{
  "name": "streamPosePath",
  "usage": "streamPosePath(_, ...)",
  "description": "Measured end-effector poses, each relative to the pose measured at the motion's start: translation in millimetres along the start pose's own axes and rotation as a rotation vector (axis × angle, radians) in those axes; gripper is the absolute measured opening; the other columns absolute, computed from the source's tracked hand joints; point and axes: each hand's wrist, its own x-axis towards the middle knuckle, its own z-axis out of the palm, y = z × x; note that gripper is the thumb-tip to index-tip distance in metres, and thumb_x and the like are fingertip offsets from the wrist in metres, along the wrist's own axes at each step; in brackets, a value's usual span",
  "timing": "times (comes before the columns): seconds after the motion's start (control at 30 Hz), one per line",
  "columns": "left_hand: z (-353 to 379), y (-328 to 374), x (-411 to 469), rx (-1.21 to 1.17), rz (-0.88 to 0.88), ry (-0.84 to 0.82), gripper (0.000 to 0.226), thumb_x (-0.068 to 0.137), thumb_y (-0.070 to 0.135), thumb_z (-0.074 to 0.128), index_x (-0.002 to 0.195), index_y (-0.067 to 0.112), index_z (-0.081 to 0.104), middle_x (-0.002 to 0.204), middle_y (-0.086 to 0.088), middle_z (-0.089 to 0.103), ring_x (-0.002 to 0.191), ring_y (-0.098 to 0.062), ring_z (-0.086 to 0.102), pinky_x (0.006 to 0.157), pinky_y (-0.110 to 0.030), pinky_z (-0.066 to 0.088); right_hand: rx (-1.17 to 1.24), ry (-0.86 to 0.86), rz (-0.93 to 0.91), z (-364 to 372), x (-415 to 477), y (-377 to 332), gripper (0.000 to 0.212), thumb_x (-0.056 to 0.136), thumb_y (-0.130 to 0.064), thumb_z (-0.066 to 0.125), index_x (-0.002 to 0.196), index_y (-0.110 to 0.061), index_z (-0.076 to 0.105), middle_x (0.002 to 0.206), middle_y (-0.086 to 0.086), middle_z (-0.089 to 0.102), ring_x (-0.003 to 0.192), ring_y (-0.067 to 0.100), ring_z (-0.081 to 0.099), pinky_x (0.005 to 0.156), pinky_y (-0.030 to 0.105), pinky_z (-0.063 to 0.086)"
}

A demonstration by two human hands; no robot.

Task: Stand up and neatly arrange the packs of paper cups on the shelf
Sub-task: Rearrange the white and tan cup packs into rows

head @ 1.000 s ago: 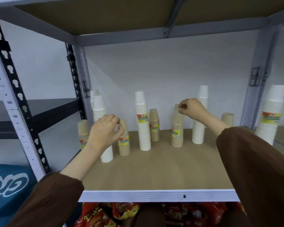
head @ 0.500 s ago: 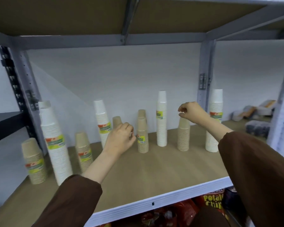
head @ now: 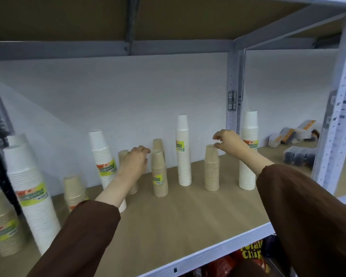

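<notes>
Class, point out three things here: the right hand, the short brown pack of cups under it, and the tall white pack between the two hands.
right hand (head: 231, 143), head view: back of the hand.
short brown pack (head: 211, 172), head view: mid-stack, ribbed rims.
tall white pack (head: 183, 162), head view: stack below the label.

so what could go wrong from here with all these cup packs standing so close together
1. The right hand pinches at the top of a short brown pack; a sideways tug could tip it toward the tall white pack beside it.
2. The left hand reaches between a brown pack and another white pack; its sleeve could brush the white one over.
</notes>
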Motion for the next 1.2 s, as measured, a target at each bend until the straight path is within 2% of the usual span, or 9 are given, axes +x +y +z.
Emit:
streamPosePath(0.2, 16.2, -6.7, 26.6, -0.001, 0.053, -0.169, 0.043, 0.095, 0.008, 0.044, 0.137, 0.012, 0.041, 0.145, -0.005, 0.043, 0.131, -0.024, 0.041, 0.105, -0.034, 0.035, -0.042, -0.183, 0.014, 5.1, 18.1, 2.1, 0.047, 0.09, -0.014, 0.056, 0.135, -0.009, 0.046, 0.141, 0.011, 0.046, 0.129, 0.026, 0.042, 0.106, 0.033, 0.035)
streamPosePath(0.37, 30.2, -10.9, 36.0, -0.053, 0.066, -0.206, 0.04, 0.093, 0.005, 0.045, 0.132, 0.011, 0.049, 0.14, -0.007, 0.048, 0.127, -0.025, 0.045, 0.105, -0.035, 0.037, -0.034, -0.255, 0.037, 12.3, 24.5, 9.2, 0.041, 0.088, -0.009, 0.058, 0.128, -0.007, 0.055, 0.134, 0.013, 0.054, 0.122, 0.026, 0.049, 0.1, 0.029, 0.04)
streamPosePath(0.47, 30.7, -11.5, 38.8, -0.103, 0.054, -0.145, 0.03, 0.093, 0.007, 0.046, 0.12, 0.007, 0.059, 0.127, -0.009, 0.057, 0.116, -0.026, 0.051, 0.096, -0.035, 0.041, -0.021, -0.235, 0.061, 15.4, 27.0, 12.9, 0.036, 0.088, -0.011, 0.059, 0.123, -0.005, 0.059, 0.129, 0.014, 0.056, 0.117, 0.026, 0.053, 0.098, 0.03, 0.043)
streamPosePath(0.57, 24.3, -12.4, 41.4, -0.099, 0.05, -0.161, 0.025, 0.093, 0.011, 0.048, 0.113, 0.003, 0.062, 0.119, -0.012, 0.06, 0.111, -0.026, 0.052, 0.095, -0.035, 0.041, -0.028, -0.209, 0.08, 17.5, 29.3, 13.0, 0.033, 0.087, -0.018, 0.061, 0.116, -0.003, 0.063, 0.122, 0.015, 0.061, 0.111, 0.027, 0.057, 0.093, 0.031, 0.046)
streamPosePath(0.8, 8.2, -11.3, 44.5, -0.044, -0.012, -0.222, 0.028, 0.094, 0.016, 0.048, 0.114, 0.001, 0.062, 0.119, -0.013, 0.06, 0.113, -0.025, 0.053, 0.092, -0.031, 0.039, -0.087, -0.159, 0.116, 26.3, 36.0, 7.2, 0.033, 0.087, -0.026, 0.058, 0.105, 0.001, 0.064, 0.11, 0.016, 0.063, 0.1, 0.028, 0.06, 0.071, 0.027, 0.042)
streamPosePath(0.9, 6.1, -9.3, 44.1, -0.063, -0.026, -0.226, 0.027, 0.093, 0.016, 0.05, 0.111, 0.0, 0.063, 0.117, -0.014, 0.061, 0.111, -0.026, 0.054, 0.091, -0.032, 0.04, -0.135, -0.13, 0.111, 29.2, 37.9, 5.4, 0.031, 0.086, -0.026, 0.058, 0.098, 0.002, 0.064, 0.093, 0.015, 0.06, 0.083, 0.025, 0.054, 0.067, 0.027, 0.039)
streamPosePath(1.0, 5.8, -7.7, 43.5, -0.095, -0.042, -0.212, 0.026, 0.092, 0.016, 0.052, 0.108, 0.0, 0.064, 0.115, -0.014, 0.062, 0.109, -0.026, 0.055, 0.088, -0.03, 0.04, -0.206, -0.084, 0.082, 31.5, 38.5, 4.5, 0.024, 0.085, -0.025, 0.057, 0.088, -0.002, 0.061, 0.074, 0.007, 0.05, 0.078, 0.023, 0.049, 0.065, 0.028, 0.038)
streamPosePath(1.13, 5.6, -8.4, 41.2, -0.135, -0.054, -0.179, 0.024, 0.09, 0.018, 0.055, 0.104, 0.001, 0.066, 0.112, -0.013, 0.064, 0.105, -0.026, 0.057, 0.08, -0.027, 0.038, -0.292, -0.042, 0.053, 36.9, 38.4, 5.6, 0.024, 0.089, -0.028, 0.053, 0.085, -0.005, 0.057, 0.071, 0.004, 0.052, 0.079, 0.024, 0.051, 0.075, 0.03, 0.046)
streamPosePath(1.2, 5.8, -9.4, 39.7, -0.145, -0.051, -0.163, 0.024, 0.09, 0.019, 0.056, 0.103, 0.002, 0.066, 0.111, -0.013, 0.065, 0.104, -0.025, 0.057, 0.076, -0.024, 0.034, -0.279, -0.037, 0.063, 37.8, 39.1, 6.4, 0.028, 0.09, -0.029, 0.052, 0.089, -0.003, 0.061, 0.081, 0.008, 0.06, 0.081, 0.024, 0.053, 0.077, 0.03, 0.045)
